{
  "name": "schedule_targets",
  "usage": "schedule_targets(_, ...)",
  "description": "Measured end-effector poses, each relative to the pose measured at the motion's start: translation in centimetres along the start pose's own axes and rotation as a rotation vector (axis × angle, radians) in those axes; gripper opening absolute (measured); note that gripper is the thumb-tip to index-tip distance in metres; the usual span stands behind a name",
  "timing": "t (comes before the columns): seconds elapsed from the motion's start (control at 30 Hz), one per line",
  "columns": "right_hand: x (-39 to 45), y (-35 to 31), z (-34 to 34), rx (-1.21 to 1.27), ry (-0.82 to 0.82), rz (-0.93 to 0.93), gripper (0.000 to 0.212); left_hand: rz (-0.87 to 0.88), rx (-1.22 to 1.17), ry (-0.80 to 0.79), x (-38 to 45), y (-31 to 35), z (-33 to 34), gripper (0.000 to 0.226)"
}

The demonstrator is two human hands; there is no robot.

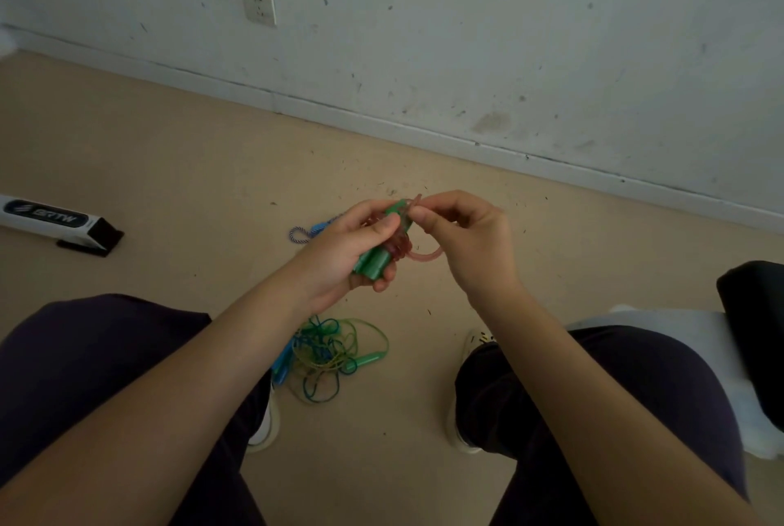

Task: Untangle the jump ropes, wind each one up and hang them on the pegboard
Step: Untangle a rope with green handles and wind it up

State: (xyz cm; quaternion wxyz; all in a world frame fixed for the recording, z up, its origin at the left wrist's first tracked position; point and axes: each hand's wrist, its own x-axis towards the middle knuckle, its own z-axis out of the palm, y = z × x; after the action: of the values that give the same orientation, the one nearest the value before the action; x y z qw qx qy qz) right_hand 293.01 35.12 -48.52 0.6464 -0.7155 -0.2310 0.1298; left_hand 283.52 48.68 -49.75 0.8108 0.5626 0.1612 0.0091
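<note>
Between my knees: L hand (360,247) grips 2 green handles (373,264); R hand (460,235) pinches pinkish translucent rope (426,257); 1 tangled pile (333,356) on floor.

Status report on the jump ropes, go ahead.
Left hand grips green handles. Right hand pinches pink rope, winding it. Tangled ropes on floor. Pegboard not in view.

The left hand (339,247) grips two green handles (373,262) wound with pinkish rope (426,257). The right hand (462,237) pinches that rope's end (near the handles' tops). More tangled ropes (333,358) lie on the floor (191,152).
</note>
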Motion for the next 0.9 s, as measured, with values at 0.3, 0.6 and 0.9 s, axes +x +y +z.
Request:
schedule_targets(0.3, 0.0, 0.4, 0.2, -0.047, 0.008, 0.066, 0.023, 0.007, 0.19, 0.034, 0.1, -0.4, -0.2, 0.027)
schedule_targets(0.6, 0.6, 0.5, -1.2, -0.134, -0.243, 0.162, 0.026, 0.062, 0.451, 0.056, 0.4, -0.4, -1.2, 0.033)
schedule_targets(0.9, 1.0, 1.5, -1.5, -0.245, -0.151, 0.123, 0.012, -0.001, 0.61, 0.016, 0.3, -0.7, -1.5, 0.03)
